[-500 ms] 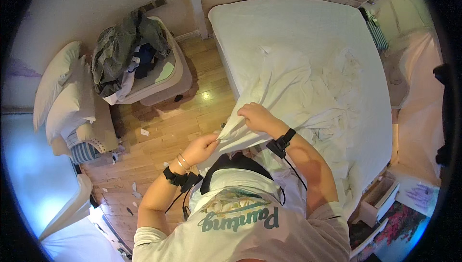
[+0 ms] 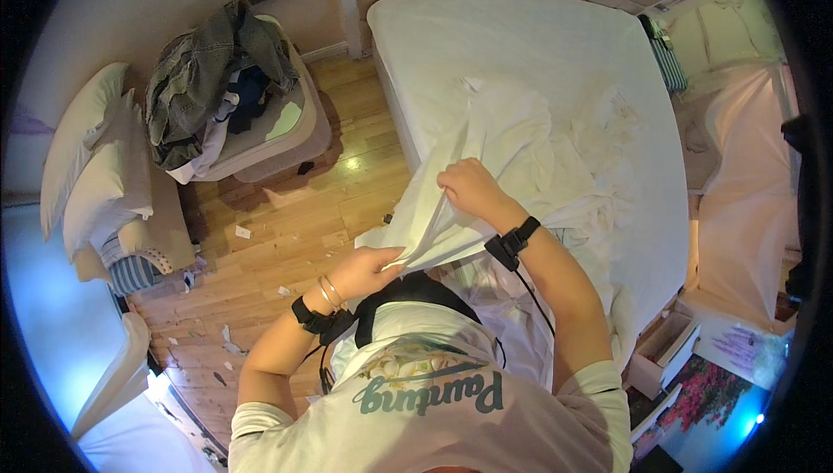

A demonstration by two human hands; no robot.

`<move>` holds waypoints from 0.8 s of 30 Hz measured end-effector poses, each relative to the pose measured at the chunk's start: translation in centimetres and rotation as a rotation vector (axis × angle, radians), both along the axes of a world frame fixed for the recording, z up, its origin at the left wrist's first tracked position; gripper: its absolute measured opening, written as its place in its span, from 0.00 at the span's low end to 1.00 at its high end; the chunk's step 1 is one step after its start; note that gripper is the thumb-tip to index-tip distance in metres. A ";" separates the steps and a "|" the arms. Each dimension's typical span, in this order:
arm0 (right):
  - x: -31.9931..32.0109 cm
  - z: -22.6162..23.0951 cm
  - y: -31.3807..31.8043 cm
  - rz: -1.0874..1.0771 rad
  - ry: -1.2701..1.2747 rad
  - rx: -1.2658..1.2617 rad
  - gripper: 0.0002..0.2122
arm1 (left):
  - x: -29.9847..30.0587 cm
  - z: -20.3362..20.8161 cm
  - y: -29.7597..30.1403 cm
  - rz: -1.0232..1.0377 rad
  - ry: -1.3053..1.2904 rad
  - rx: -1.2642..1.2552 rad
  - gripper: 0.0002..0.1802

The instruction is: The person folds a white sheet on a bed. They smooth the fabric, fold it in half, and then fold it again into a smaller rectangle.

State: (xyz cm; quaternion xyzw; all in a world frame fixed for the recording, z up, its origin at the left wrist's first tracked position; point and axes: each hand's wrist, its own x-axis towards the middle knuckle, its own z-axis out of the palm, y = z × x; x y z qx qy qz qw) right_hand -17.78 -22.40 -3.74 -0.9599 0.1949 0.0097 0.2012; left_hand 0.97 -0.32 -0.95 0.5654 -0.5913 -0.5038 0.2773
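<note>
A rumpled white sheet (image 2: 512, 139) lies bunched over the near half of the bed, and one part of it is drawn toward my body. My left hand (image 2: 369, 272) pinches its edge just in front of my waist, at the bed's left near corner. Farther forward and to the right, my right hand (image 2: 471, 188) is closed on another fold of the same sheet. Between the two hands the cloth is stretched in creases. Beneath it spreads the bed's smooth pale mattress surface (image 2: 521, 30).
Left of the bed, a pale bedside cabinet (image 2: 286, 139) bears a dark grey garment (image 2: 195, 82) and other clothes. Stacked pillows (image 2: 91, 160) lean near the left wall. Paper scraps (image 2: 243, 232) litter the wooden floor (image 2: 347, 126). An open drawer (image 2: 664, 356) juts out at the lower right.
My right hand has moved slightly forward and right with its fold of sheet. A loose flap of the sheet now shows beyond my left hand. The whole view has shifted a little.
</note>
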 end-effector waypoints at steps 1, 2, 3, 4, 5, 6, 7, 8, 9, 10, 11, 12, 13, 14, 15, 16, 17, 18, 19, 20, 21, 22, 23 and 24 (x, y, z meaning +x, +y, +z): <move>0.6 -0.2 -0.2 0.008 -0.009 -0.024 0.05 | 0.0 0.6 -0.2 -0.028 -0.039 0.012 0.15; 1.1 -0.4 -0.1 0.017 -0.019 -0.048 0.05 | -0.2 0.9 -0.3 -0.055 -0.078 0.024 0.15; 1.7 -0.7 0.2 0.083 0.052 -0.035 0.06 | -0.2 1.0 -0.3 -0.059 -0.080 0.012 0.15; 2.1 -1.3 0.8 0.150 0.122 -0.022 0.07 | -0.3 0.9 -0.1 -0.062 -0.083 0.000 0.16; 2.4 -1.9 1.3 0.218 0.192 -0.011 0.07 | -0.4 1.0 0.1 -0.064 -0.087 -0.013 0.16; 2.5 -2.7 1.9 0.268 0.279 0.010 0.08 | -0.4 1.1 0.3 -0.060 -0.089 0.027 0.16; 2.6 -3.4 2.4 0.317 0.365 0.025 0.09 | -0.4 1.3 0.5 -0.054 -0.092 0.061 0.16; 2.6 -4.0 3.1 0.366 0.451 0.040 0.09 | -0.4 1.5 0.7 -0.049 -0.096 0.096 0.17; 2.5 -4.1 3.7 0.393 0.517 0.053 0.10 | -0.5 1.4 1.2 -0.066 -0.093 0.127 0.17; 2.3 -4.2 3.5 0.360 0.524 0.080 0.11 | -0.4 1.3 1.4 -0.057 -0.104 0.119 0.17; 2.0 -4.3 3.2 0.327 0.531 0.108 0.11 | -0.4 1.4 1.5 -0.048 -0.115 0.112 0.17; 1.6 -4.2 2.7 0.296 0.537 0.133 0.11 | -0.4 1.5 1.6 -0.035 -0.127 0.102 0.17; 1.0 -4.3 2.1 0.263 0.566 0.121 0.11 | -0.4 1.5 1.7 -0.008 -0.102 0.085 0.17; 0.3 -4.3 1.5 0.253 0.565 0.124 0.11 | -0.5 1.5 1.9 0.018 -0.077 0.067 0.16; -0.3 -4.0 1.0 0.244 0.564 0.123 0.10 | -0.7 1.5 2.1 0.046 -0.052 0.048 0.16; -0.9 -3.8 0.5 0.235 0.563 0.124 0.10 | -0.9 1.7 2.1 0.073 -0.027 0.028 0.16; -1.3 -3.7 0.2 0.214 0.545 0.144 0.10 | -1.1 1.9 2.1 0.069 -0.049 0.048 0.15; -1.4 -3.9 0.1 0.193 0.490 0.142 0.09 | -1.0 2.6 1.9 0.062 -0.080 0.067 0.15; -1.5 -4.5 0.1 0.172 0.435 0.140 0.09 | -1.0 3.1 1.7 0.054 -0.110 0.087 0.14; -1.6 -4.8 0.0 0.152 0.380 0.139 0.08 | -1.1 3.1 1.7 0.050 -0.132 0.038 0.14; -1.4 -4.9 0.2 0.148 0.358 0.141 0.08 | -1.3 3.0 1.8 0.041 -0.153 -0.004 0.14; -0.8 -5.0 0.4 0.144 0.337 0.144 0.08 | -1.5 3.0 1.8 0.033 -0.174 -0.046 0.14; -0.4 -5.0 0.4 0.141 0.316 0.147 0.08 | -1.5 3.3 1.9 0.036 -0.187 -0.030 0.14; -0.4 -4.5 0.3 0.117 0.318 0.163 0.08 | -1.5 4.3 1.8 0.037 -0.204 -0.012 0.13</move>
